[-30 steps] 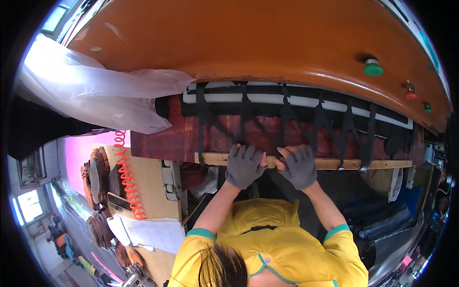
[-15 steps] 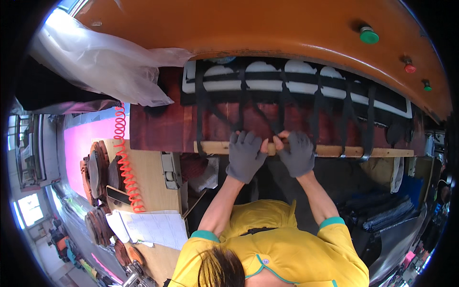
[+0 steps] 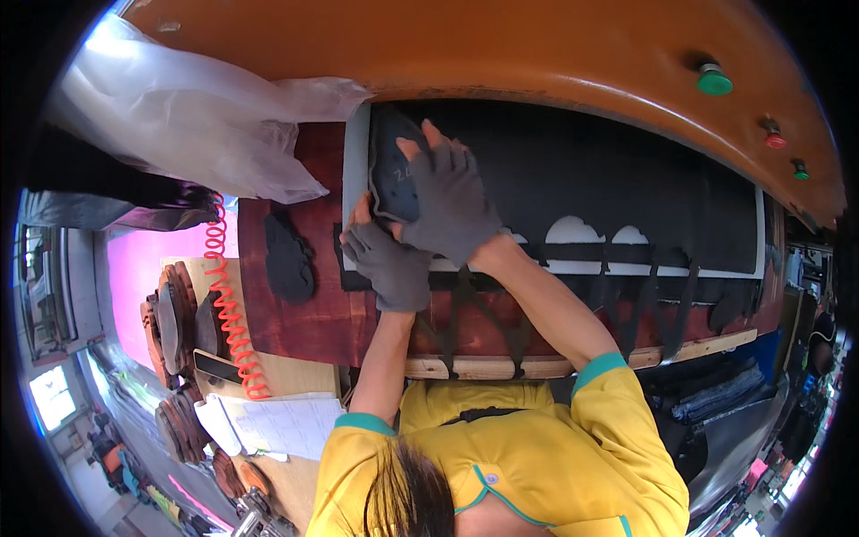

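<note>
Both my hands wear grey fingerless gloves. My right hand point(image 3: 447, 197) lies over the right side of a dark sole-shaped cutting die point(image 3: 390, 174), its fingers toward the far end. My left hand point(image 3: 389, 267) is at the die's near left edge, with its fingers curled against it. Under the die lies a black sheet point(image 3: 591, 161) on a white layer point(image 3: 760, 233). Cut-out gaps and thin black strips point(image 3: 684, 304) run along the sheet's near edge. A dark red board point(image 3: 327, 313) carries everything, with a wooden strip point(image 3: 537, 368) along its front.
An orange machine body point(image 3: 501, 54) spans the far side, with green point(image 3: 714, 80) and red point(image 3: 775, 137) buttons. Clear plastic point(image 3: 215, 125) hangs at the left. A dark sole-shaped piece point(image 3: 289, 259) lies on the board. A coiled red hose point(image 3: 228, 313), stacked soles point(image 3: 170, 327) and papers point(image 3: 277, 425) are nearer.
The board and its sheet have shifted toward me. My hands have left the wooden strip and moved far and left, onto the die. More of the black sheet shows.
</note>
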Demonstrator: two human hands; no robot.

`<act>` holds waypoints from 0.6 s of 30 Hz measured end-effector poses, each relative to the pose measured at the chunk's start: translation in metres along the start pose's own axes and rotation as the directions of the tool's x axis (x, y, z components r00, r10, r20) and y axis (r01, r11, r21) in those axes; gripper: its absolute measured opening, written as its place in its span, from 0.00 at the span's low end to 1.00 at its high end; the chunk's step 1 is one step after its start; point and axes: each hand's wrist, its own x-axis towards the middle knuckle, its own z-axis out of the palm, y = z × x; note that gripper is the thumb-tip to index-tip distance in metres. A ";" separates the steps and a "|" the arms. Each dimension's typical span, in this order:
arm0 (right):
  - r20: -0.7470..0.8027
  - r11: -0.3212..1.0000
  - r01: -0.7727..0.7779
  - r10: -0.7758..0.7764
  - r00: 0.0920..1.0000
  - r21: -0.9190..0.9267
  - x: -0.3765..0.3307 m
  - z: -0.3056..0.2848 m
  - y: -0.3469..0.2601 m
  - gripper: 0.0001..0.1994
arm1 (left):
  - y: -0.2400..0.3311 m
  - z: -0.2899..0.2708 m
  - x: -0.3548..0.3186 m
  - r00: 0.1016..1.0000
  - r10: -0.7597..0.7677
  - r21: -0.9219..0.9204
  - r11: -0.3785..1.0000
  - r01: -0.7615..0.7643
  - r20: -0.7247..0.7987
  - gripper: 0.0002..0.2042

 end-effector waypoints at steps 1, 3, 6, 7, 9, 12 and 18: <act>0.040 0.997 -0.010 0.007 0.999 0.082 0.001 0.003 -0.003 0.47 | -0.001 -0.006 -0.008 1.000 0.019 0.039 0.999 -0.020 0.003 0.33; 0.195 0.973 -0.076 0.034 0.980 0.217 -0.005 0.003 -0.005 0.48 | 0.001 -0.017 -0.023 0.995 -0.076 0.074 0.995 0.071 0.067 0.37; 0.142 0.898 -0.090 0.031 0.989 0.431 -0.019 -0.011 0.004 0.48 | 0.004 -0.034 -0.038 0.994 -0.053 0.082 0.996 0.045 0.096 0.39; 0.189 0.719 -0.186 0.077 0.979 0.670 -0.021 -0.016 0.010 0.48 | 0.005 -0.037 -0.040 0.993 -0.047 0.088 0.995 0.038 0.111 0.39; 0.261 0.164 -0.275 0.103 0.960 0.947 -0.023 -0.028 0.020 0.47 | 0.008 -0.043 -0.044 0.994 -0.034 0.096 0.995 0.024 0.099 0.39; 0.376 -0.124 -0.357 0.220 0.900 0.926 -0.032 -0.045 0.032 0.48 | 0.010 -0.047 -0.048 0.997 -0.024 0.107 0.994 0.016 0.070 0.38; 0.040 0.943 -0.053 0.042 0.998 0.328 -0.073 -0.073 0.042 0.51 | 0.010 -0.044 -0.056 0.999 0.009 0.191 0.981 -0.016 0.037 0.36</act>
